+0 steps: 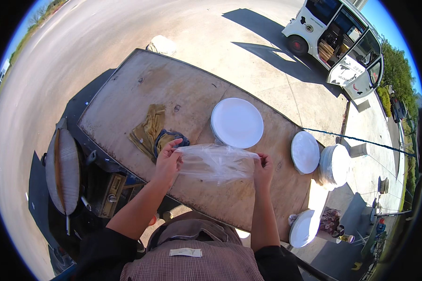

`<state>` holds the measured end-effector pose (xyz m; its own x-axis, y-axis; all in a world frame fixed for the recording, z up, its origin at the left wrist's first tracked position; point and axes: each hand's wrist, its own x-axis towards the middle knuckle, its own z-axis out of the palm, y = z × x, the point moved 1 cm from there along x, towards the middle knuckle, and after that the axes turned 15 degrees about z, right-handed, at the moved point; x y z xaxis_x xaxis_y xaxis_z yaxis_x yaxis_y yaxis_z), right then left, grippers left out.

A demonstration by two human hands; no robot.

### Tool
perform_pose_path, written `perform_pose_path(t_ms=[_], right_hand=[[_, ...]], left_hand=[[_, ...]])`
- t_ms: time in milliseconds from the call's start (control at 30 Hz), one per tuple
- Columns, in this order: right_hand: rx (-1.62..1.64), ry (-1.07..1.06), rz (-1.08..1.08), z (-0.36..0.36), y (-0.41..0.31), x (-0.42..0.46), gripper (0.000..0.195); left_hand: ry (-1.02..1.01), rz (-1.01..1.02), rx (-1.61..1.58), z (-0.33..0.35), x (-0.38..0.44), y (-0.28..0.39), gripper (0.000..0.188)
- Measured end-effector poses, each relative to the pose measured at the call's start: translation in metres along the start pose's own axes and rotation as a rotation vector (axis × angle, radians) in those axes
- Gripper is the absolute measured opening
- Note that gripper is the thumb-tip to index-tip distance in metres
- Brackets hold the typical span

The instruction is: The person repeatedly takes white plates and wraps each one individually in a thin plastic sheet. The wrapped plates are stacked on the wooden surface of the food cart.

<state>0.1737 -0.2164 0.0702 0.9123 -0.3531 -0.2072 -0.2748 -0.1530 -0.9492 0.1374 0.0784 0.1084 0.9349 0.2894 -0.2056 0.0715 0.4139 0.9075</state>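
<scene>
A clear plastic bag (216, 164) is stretched sideways above the near part of a wooden table (126, 91). My left hand (168, 159) pinches its left end, and my right hand (263, 168) grips the upper right corner. Just beyond the bag stands a stack of white plates (237, 123), its near edge close to the plastic. A crumpled brownish cloth (149, 130) with a dark blue part lies on the tabletop beyond my left hand. To the right of my right hand is a plastic-covered white plate (305, 152).
A wrapped plate stack (334, 165) and further white plates (304, 228) sit along the right edge. Left of the table is a large pan with a ribbed lid (63, 172). A blue rope (358, 140) runs off to the right. A white vehicle (334, 42) with an open door stands beyond.
</scene>
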Motion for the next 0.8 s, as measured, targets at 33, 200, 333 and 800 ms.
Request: perform_pose_path(t_ms=[33, 200, 333, 800], right_hand=[[0.004, 0.007, 0.003, -0.003, 0.003, 0.025, 0.011], [-0.066, 0.08, -0.02, 0.003, 0.017, 0.142, 0.013], [-0.326, 0.1, 0.043, 0.017, 0.033, 0.194, 0.015], [-0.262, 0.059, 0.007, 0.021, 0.024, 0.163, 0.014]], left_hand=[[0.025, 0.01, 0.041, 0.019, 0.019, -0.006, 0.031], [0.016, 0.027, 0.225, 0.065, 0.132, -0.077, 0.033], [0.099, 0.055, 0.465, 0.076, 0.18, -0.119, 0.024], [0.166, 0.216, 0.584, 0.078, 0.149, -0.115, 0.016]])
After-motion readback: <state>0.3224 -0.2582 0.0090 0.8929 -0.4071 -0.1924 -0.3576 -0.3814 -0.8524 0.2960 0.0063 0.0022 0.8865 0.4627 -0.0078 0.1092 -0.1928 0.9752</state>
